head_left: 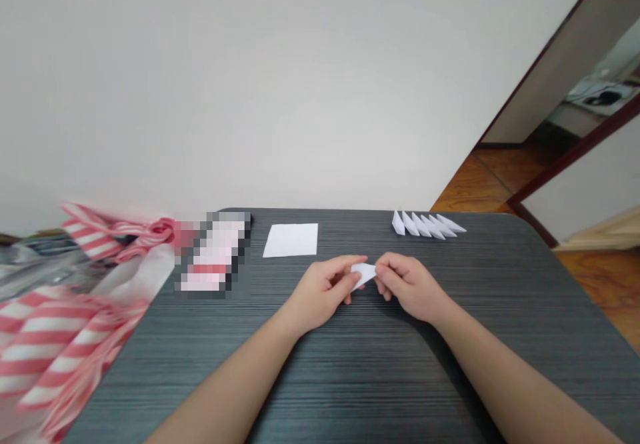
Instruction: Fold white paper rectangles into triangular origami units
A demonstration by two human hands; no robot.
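Both hands meet over the middle of a dark grey table [350, 377]. My left hand [324, 292] and my right hand [407, 285] each pinch one end of a small folded piece of white paper [363, 273], held just above the tabletop. Most of the piece is hidden between the fingers. Behind my left hand a flat white paper sheet [291, 240] lies on the table. A row of several folded white paper triangles [427, 225] stands along the far edge, beyond my right hand.
A red-and-white striped plastic bag [65, 324] fills the left side, overlapping the table's left edge. A blurred pink and white object [214, 259] lies next to the sheet. A white wall rises behind the table. At the right are wooden floor and a doorway [570, 131].
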